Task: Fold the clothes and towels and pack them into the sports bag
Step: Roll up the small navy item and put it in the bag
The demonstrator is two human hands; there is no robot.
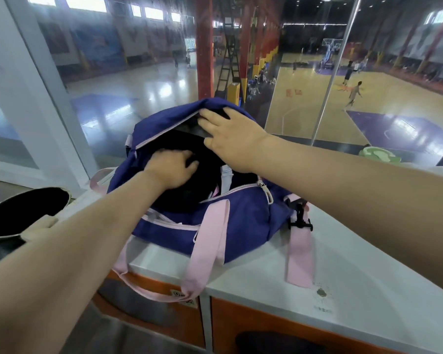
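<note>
Head view: you look down at a navy sports bag (241,223) with pink straps, lying on a white counter (356,264) above orange-fronted lockers.
Bag opening: unzipped along the top; its far flap is lifted, and dark fabric (187,190) fills the inside.
Left hand (172,169): your fingers are curled down into the dark clothing inside the bag, gripping or pressing it; which one, you cannot tell.
Right hand (230,134): your fingers are spread wide and fairly straight, resting on the raised far flap and its dark lining.
White item (226,177): a pale piece of cloth shows inside the bag, just right of the dark fabric.
Left edge: a black round pan-like object (23,210).
Far right: a green and white object (376,154).
</note>
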